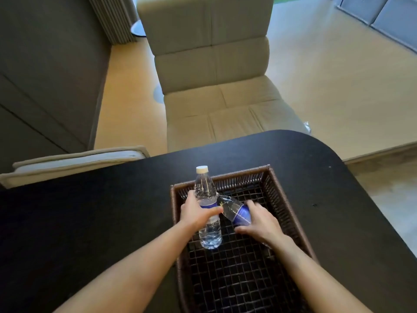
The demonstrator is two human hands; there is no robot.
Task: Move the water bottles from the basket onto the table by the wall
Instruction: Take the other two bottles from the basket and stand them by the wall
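Observation:
A dark brown woven basket (286,213) stands on a black table (90,211). My left hand (196,211) grips a clear water bottle (206,195) with a white cap and blue label, holding it upright over the basket's far left part. My right hand (259,220) is closed around a second water bottle (234,211) that lies tilted inside the basket, its neck pointing toward the first bottle. The two bottles touch or nearly touch near the middle. The second bottle's cap is hidden behind the first bottle.
A beige sofa (216,71) stands beyond the table's far edge. A dark wall (45,64) runs along the left, with a cushioned seat edge (74,159) below it. Pale wooden floor (338,86) spreads to the right.

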